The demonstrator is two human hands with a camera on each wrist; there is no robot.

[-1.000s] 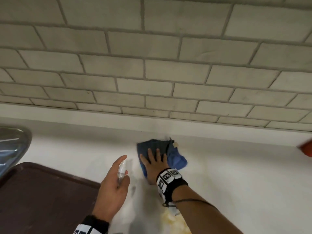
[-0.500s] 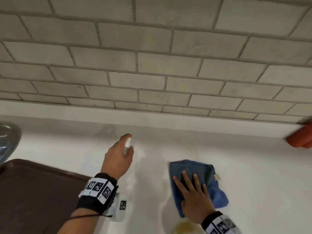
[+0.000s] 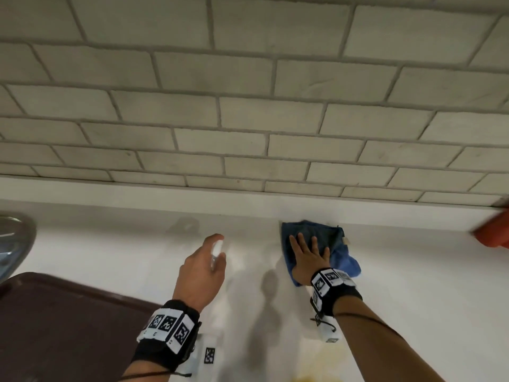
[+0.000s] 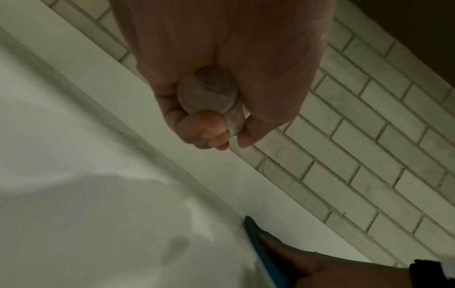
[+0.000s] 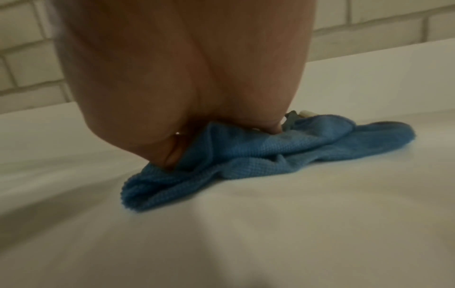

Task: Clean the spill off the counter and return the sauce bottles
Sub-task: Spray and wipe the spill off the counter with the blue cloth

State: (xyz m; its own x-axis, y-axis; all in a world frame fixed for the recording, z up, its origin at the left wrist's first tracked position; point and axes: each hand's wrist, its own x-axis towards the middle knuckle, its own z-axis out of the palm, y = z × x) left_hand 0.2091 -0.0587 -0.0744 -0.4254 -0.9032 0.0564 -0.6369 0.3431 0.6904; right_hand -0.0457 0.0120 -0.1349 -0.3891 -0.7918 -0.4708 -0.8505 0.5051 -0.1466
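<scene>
White counter (image 3: 413, 285): left hand (image 3: 199, 274) grips clear spray bottle (image 3: 217, 250); right hand (image 3: 309, 260) presses blue cloth (image 3: 340, 244).

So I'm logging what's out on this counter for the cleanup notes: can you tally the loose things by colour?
Blue: 1, the cloth pressed flat under the right hand
Clear: 1, the spray bottle gripped in the left hand
Dark brown: 1, the tray
Red-orange: 1, an object cut off at the frame edge, kind unclear
Silver: 1, a metal item, partly seen
Total: 5

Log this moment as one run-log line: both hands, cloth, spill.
left hand: grips small spray bottle | right hand: flat on blue cloth, counter by backsplash | yellow spill: remains, near edge
</scene>
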